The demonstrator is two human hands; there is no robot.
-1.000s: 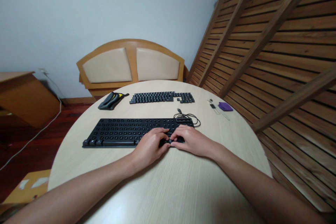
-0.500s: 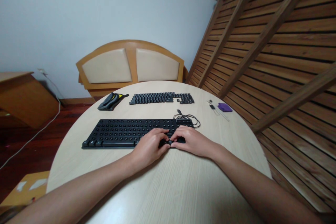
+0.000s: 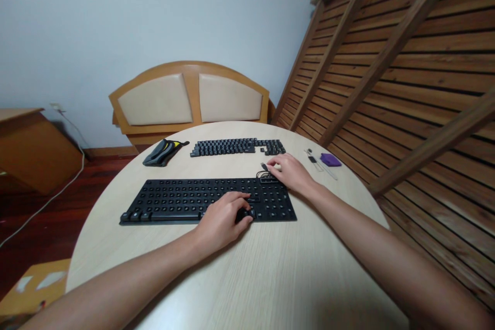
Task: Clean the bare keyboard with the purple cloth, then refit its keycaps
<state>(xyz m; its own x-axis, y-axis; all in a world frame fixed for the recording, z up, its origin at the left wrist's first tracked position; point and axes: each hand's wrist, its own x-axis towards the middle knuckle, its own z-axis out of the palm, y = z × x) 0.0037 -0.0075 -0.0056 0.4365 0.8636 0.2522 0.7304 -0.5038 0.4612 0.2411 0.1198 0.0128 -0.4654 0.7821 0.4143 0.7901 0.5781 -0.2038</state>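
A black keyboard [image 3: 174,198] lies on the round table, most of its key positions bare of caps, with a few caps along its front row. My left hand [image 3: 222,216] rests on its right half, fingers bent and thumb apart from the forefinger, by a small dark key [image 3: 252,213] at the front row. What lies under the palm is hidden. Over the keyboard's back right corner, my right hand [image 3: 292,171] reaches forward with thumb and fingers apart and nothing visible between them. Near its fingertips are the USB plug [image 3: 264,166] and coiled black cable. Farther back, loose black keycaps [image 3: 224,147] stand in keyboard order.
A grey, black and yellow pouch-like item [image 3: 164,152] lies at the table's back left. At the back right are a purple cloth [image 3: 330,159] and a small wire tool [image 3: 315,161]. A wooden headboard [image 3: 195,95] and a slatted wood panel [image 3: 386,87] stand behind the table.
My right hand has left the keyboard's front row and moved back and right, towards the loose keycaps and cable. My left hand has stayed nearly in place.
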